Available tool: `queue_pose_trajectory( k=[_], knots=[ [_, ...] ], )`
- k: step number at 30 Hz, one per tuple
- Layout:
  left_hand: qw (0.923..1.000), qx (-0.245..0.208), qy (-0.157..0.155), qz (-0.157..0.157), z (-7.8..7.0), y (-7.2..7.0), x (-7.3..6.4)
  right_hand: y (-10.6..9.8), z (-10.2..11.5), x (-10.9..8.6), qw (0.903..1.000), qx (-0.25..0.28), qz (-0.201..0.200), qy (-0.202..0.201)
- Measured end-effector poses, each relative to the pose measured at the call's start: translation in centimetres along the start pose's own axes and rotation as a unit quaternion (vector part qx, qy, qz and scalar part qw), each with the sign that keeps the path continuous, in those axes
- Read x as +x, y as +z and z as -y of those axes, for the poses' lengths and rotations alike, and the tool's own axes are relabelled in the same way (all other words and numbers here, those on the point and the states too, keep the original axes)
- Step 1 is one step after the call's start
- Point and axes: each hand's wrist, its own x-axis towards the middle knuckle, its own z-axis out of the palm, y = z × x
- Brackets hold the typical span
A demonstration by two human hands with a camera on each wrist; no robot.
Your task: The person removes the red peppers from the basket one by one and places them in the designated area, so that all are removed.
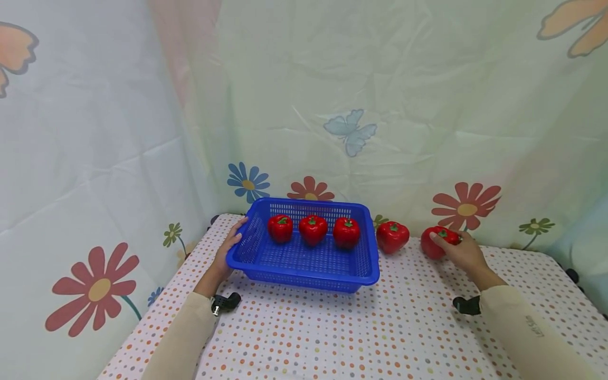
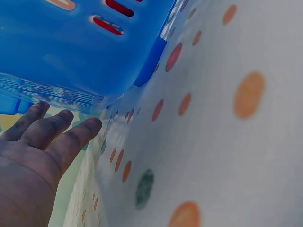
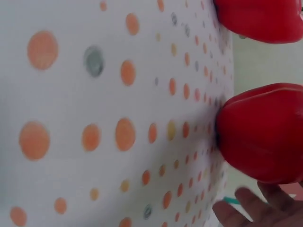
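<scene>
A blue plastic basket [image 1: 304,277] holds three red bell peppers in a row: left [image 1: 280,229], middle [image 1: 313,230] and right [image 1: 346,233]. My left hand [image 1: 228,253] rests against the basket's left end, its fingers [image 2: 71,142] straight beside the wall in the left wrist view. Right of the basket, a red bell pepper [image 1: 392,237] sits on the table. Farther right, my right hand [image 1: 463,253] holds another red bell pepper [image 1: 429,247], thumb on the near side. In the right wrist view, this pepper [image 3: 262,135] is low over the cloth, several fingers below it.
A dotted white cloth [image 1: 304,332] covers the table. Behind and to the left hang sheets with flower and butterfly prints [image 1: 351,132]. Dark straps [image 1: 225,302] sit on both wrists.
</scene>
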Motion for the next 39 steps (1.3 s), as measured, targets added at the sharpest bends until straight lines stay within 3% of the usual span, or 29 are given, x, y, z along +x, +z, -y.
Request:
queue_pose_trajectory(
  k=[4,11,16,21,25,31,39],
  knots=[
    [1.0,0.0,0.001,0.003,0.0,0.0,0.0,-0.2,1.3,-0.5,0.9995,0.022,-0.021,-0.006],
    [1.0,-0.004,0.005,0.001,-0.1,0.0,0.2,0.3,5.0,-2.0,0.991,0.064,-0.075,-0.091],
    [1.0,-0.001,0.005,-0.003,0.2,-0.1,0.4,1.8,8.1,-4.3,0.9861,0.058,-0.037,-0.151],
    [1.0,-0.004,0.006,-0.002,0.4,-0.1,0.6,3.6,10.6,-6.6,0.9717,0.078,0.018,-0.222],
    [0.9999,-0.008,0.007,-0.001,0.2,-0.1,0.5,5.2,12.2,-7.0,0.9638,0.03,0.029,-0.264],
    [1.0,-0.005,0.004,-0.005,-0.1,0.0,0.2,8.2,13.3,-5.5,0.9661,-0.042,0.058,-0.248],
    [0.9999,-0.016,-0.001,-0.005,0.0,0.1,0.1,11.0,14.0,-3.7,0.9662,-0.074,0.092,-0.229]
  ],
)
